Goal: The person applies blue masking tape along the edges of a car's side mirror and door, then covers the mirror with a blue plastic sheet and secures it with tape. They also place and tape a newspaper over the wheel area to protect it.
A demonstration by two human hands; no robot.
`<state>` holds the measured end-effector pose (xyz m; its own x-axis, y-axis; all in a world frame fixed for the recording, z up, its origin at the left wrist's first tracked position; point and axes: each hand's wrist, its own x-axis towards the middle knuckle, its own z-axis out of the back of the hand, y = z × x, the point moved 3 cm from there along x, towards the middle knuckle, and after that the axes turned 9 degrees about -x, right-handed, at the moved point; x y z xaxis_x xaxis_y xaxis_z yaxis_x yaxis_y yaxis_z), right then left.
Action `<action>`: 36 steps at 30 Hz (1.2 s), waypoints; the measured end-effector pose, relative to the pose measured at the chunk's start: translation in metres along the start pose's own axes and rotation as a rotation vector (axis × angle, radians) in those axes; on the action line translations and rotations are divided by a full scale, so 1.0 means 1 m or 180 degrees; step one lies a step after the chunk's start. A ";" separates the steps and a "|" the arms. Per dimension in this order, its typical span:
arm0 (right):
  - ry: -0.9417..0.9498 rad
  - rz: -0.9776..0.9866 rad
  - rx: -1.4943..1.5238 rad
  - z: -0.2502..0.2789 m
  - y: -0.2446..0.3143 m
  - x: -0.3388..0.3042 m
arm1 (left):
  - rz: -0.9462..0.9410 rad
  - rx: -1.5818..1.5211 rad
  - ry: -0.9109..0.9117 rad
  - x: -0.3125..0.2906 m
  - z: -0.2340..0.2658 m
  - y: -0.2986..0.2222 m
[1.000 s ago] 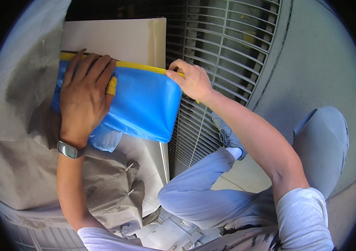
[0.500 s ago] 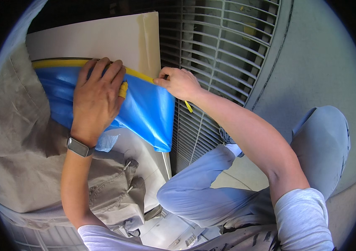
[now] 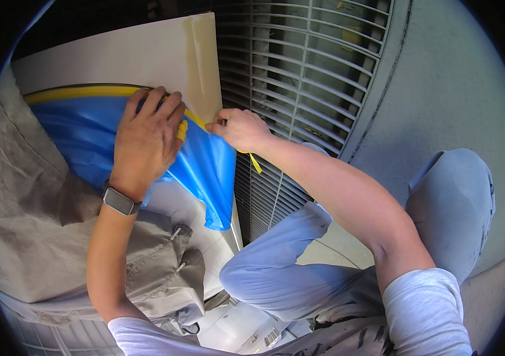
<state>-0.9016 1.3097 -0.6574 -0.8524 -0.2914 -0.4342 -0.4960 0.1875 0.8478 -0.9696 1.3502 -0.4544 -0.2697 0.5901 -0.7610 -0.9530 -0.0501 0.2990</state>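
The loosely spread left hand [image 3: 148, 133] is hiding some yellow edging [image 3: 86, 92] on blue film [image 3: 86, 124]; the right hand [image 3: 243, 127] is pinching it (fingertips half-hidden), the grille [image 3: 305, 53] lying beyond the panel [image 3: 202, 65].

Your left hand [image 3: 147, 133] now further right along yellow strip [image 3: 92, 92], right hand [image 3: 240, 129] lower, closer to left; strip slopes down more steeply between them; blue film's [image 3: 208, 169] corner hangs lower

And the left hand [image 3: 147, 133] is covering a stretch of yellow strip [image 3: 92, 91] and blue plastic [image 3: 83, 123], the right hand [image 3: 242, 129] is masking more, the near edge cropping both sleeves [image 3: 426, 305]!
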 end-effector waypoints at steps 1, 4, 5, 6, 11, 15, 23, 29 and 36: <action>-0.0041 0.0021 -0.0004 -0.001 0.001 0.000 | -0.0021 -0.0007 0.0035 0.000 -0.004 -0.001; -0.0035 0.0053 0.0060 -0.006 0.000 -0.001 | -0.0064 -0.0094 0.0224 -0.003 -0.015 -0.005; -0.0012 0.0055 0.0100 -0.009 -0.001 0.000 | -0.0091 -0.0109 0.0232 -0.004 -0.018 -0.006; -0.0027 0.0062 0.0124 -0.011 -0.003 0.001 | -0.0144 -0.0141 0.0273 -0.004 -0.021 -0.008; -0.0346 0.0061 0.0198 -0.025 -0.015 0.001 | -0.0368 -0.0162 0.0350 -0.003 -0.033 -0.013; -0.0332 -0.0288 0.0389 -0.045 -0.044 -0.026 | -0.0587 -0.0036 0.0445 -0.005 -0.035 -0.011; -0.0878 -0.0992 0.0677 -0.113 -0.093 -0.120 | -0.0928 0.0107 0.0276 -0.020 -0.033 -0.004; -0.1498 -0.0755 0.0707 -0.147 -0.119 -0.138 | -0.1055 0.0121 0.0343 -0.013 -0.033 -0.006; -0.1532 -0.0234 0.0778 -0.242 -0.111 -0.143 | -0.1281 0.0582 0.0393 -0.014 -0.041 0.000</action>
<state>-0.6846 1.1035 -0.6153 -0.7650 0.1398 -0.6287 -0.5323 0.4123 0.7394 -0.9715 1.3089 -0.4677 0.0918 0.4324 -0.8970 -0.9482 0.3130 0.0539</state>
